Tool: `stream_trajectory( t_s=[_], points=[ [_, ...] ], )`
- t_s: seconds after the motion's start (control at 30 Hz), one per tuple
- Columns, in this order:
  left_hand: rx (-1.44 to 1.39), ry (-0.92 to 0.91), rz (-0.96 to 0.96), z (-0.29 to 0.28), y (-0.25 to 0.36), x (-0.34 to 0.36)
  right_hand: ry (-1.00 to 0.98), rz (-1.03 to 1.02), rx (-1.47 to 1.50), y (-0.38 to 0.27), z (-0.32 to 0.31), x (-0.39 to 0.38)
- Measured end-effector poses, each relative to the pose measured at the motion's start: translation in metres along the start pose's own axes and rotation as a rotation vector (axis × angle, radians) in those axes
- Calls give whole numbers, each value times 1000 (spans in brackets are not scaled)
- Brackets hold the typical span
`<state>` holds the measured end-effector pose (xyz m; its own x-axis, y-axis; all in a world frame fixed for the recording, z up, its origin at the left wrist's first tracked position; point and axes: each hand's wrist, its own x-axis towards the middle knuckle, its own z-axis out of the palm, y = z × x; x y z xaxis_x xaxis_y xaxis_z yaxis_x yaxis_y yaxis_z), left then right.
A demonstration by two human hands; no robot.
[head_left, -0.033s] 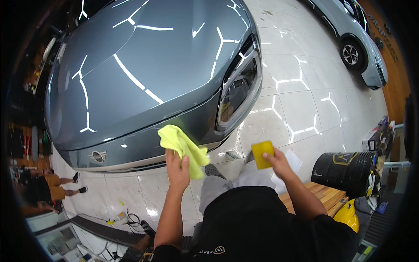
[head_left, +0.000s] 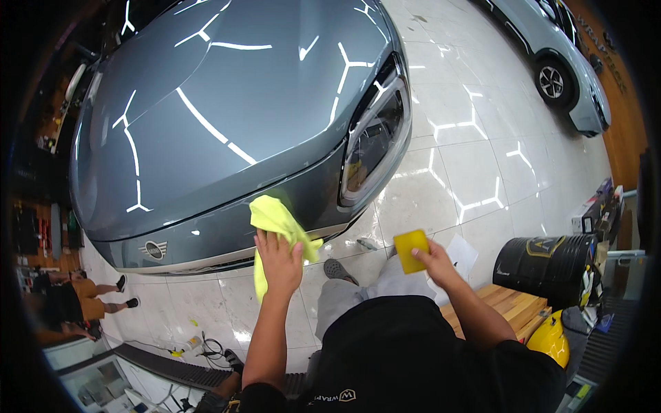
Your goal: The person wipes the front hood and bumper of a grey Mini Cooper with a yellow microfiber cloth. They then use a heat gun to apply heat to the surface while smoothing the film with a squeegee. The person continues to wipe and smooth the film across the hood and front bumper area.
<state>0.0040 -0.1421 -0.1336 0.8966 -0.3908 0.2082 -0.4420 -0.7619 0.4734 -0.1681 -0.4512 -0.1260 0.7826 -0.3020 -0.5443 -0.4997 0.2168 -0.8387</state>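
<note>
My left hand (head_left: pixel 279 265) is on a bright yellow-green cloth (head_left: pixel 275 217) at the front of a grey-blue car (head_left: pixel 227 103), just below the hood's front edge. Its fingers lie over the folds, and a loose end of the cloth hangs beside the wrist. Between the thumb and fingers of my right hand (head_left: pixel 438 264) is a flat yellow squeegee (head_left: pixel 411 249), held over my lap and apart from the car. The headlight (head_left: pixel 375 141) lies to the right of the cloth, and a winged badge (head_left: pixel 153 249) to its left.
A wooden bench (head_left: pixel 506 310) and a black drum (head_left: pixel 544 272) stand at my right, with a yellow helmet-like object (head_left: pixel 549 339) nearby. Another car (head_left: pixel 561 76) is at the far right. At the left is another person (head_left: pixel 82 299). A bottle (head_left: pixel 191 343) and a cable lie on the tiled floor.
My left hand has shifted slightly, and the cloth's loose end now hangs to the left of the wrist. The squeegee has moved a little left and down.
</note>
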Motion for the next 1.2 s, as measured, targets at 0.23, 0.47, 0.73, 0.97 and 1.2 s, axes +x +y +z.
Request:
stream_trajectory(
  t_s=[0.23,0.47,0.73,0.97,1.2],
  points=[
    [388,118,454,83,51,74,-138,50,-92,77,2,-39],
    [113,267,584,149,131,170,27,-62,-57,94,-57,-41],
    [473,298,474,101,35,54,324,-46,185,179,-194,-81],
    [297,679,-359,-31,-70,-10,392,15,198,235,-198,-74],
    [446,281,415,124,37,37,249,-48,233,218,-99,-52]
  ],
)
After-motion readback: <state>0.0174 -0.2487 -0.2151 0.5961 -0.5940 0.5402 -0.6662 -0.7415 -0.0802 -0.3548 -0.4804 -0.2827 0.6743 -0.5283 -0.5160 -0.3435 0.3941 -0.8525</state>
